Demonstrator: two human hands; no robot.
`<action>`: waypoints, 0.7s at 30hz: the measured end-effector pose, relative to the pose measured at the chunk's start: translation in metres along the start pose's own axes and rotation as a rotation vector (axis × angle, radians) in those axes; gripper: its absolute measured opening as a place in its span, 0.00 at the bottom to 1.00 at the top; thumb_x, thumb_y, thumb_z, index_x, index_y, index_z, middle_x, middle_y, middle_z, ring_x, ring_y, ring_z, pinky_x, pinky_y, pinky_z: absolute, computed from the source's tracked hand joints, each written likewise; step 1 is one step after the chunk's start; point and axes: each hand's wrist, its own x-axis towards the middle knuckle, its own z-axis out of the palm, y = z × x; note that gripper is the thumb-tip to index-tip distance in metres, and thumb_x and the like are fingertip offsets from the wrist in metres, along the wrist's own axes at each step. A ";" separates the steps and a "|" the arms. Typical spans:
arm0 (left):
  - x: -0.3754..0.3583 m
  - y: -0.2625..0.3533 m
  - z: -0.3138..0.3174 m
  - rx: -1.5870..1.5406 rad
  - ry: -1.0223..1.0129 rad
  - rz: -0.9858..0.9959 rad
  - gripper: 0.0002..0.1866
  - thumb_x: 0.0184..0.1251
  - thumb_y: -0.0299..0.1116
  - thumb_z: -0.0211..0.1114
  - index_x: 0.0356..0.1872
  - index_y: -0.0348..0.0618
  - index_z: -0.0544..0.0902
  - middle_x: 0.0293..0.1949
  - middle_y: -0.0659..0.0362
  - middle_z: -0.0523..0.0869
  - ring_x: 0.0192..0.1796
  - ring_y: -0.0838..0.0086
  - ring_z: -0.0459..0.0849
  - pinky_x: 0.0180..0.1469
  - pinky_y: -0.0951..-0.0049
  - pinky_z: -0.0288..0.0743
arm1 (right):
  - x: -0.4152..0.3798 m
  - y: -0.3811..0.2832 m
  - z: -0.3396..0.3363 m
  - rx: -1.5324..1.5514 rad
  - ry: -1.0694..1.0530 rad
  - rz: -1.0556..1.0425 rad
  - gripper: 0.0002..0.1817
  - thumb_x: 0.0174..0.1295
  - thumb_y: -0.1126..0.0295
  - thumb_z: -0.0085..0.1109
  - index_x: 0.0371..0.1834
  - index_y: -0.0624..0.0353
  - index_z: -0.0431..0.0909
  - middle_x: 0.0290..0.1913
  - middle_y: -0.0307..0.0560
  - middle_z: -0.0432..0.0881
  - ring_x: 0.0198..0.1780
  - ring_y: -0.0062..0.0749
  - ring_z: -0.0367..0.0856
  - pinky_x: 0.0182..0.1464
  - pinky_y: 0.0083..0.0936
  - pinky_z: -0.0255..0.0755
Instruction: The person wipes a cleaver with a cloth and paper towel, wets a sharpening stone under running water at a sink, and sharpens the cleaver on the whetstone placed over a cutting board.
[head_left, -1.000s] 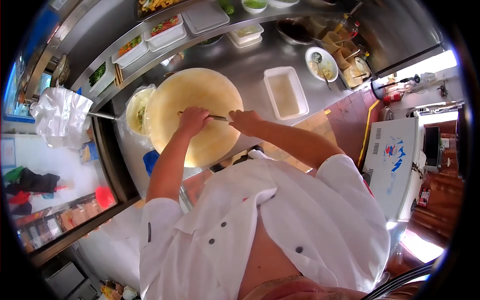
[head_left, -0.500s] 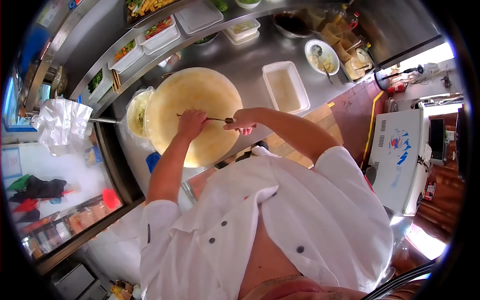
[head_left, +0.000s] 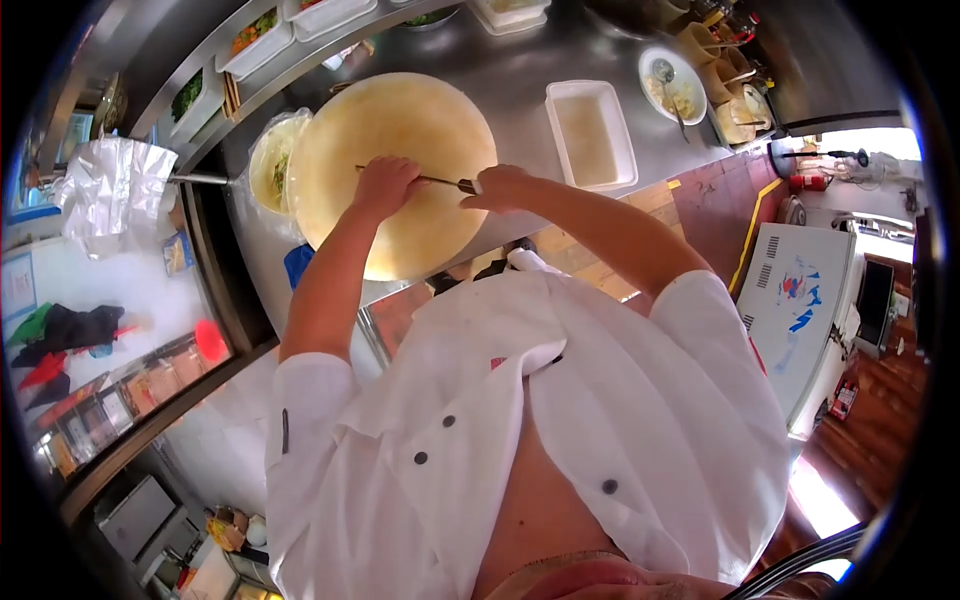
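Note:
A round, pale yellow board [head_left: 400, 120] lies on the steel counter. Across it runs a knife [head_left: 438, 181], its thin edge seen from above. My right hand [head_left: 500, 189] is closed round the dark handle at the board's right side. Over the blade, near the board's middle, my left hand [head_left: 390, 184] rests with fingers pressed together, and the blade's tip shows just past it. Whatever lies under the blade is hidden or too small to tell. Left of the board sits a plastic-wrapped bowl [head_left: 270, 170] with something green and yellow inside.
A white tray [head_left: 590, 135] stands right of the board on the steel counter [head_left: 520, 90]. Beyond it is a white bowl [head_left: 672, 88] with a spoon. Food tubs [head_left: 255, 40] line the shelf at upper left. A foil-covered object [head_left: 115, 190] juts out at far left.
The view has tilted, so the board and counter sit higher in the frame. Both hands keep about the same place on the knife; the fingers of my right hand look slightly shifted at the handle.

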 end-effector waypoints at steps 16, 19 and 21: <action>0.015 -0.008 0.002 -0.045 -0.027 0.009 0.16 0.70 0.49 0.67 0.33 0.47 0.83 0.34 0.56 0.88 0.43 0.55 0.86 0.47 0.52 0.78 | -0.034 0.063 -0.002 0.562 -0.188 0.070 0.29 0.69 0.39 0.65 0.37 0.59 0.84 0.34 0.48 0.87 0.36 0.38 0.88 0.39 0.37 0.81; 0.013 -0.007 0.004 -0.017 -0.058 0.005 0.17 0.69 0.49 0.67 0.32 0.46 0.82 0.34 0.56 0.87 0.42 0.55 0.85 0.46 0.53 0.76 | -0.033 0.055 -0.009 0.840 -0.404 0.075 0.28 0.72 0.39 0.61 0.37 0.57 0.83 0.34 0.44 0.83 0.34 0.29 0.83 0.35 0.29 0.79; 0.009 -0.006 0.004 -0.022 -0.006 0.026 0.17 0.70 0.49 0.67 0.32 0.45 0.82 0.34 0.56 0.87 0.42 0.55 0.85 0.46 0.53 0.76 | -0.024 0.055 0.003 1.132 -0.434 0.131 0.27 0.74 0.40 0.60 0.40 0.57 0.82 0.34 0.44 0.83 0.33 0.28 0.80 0.35 0.26 0.78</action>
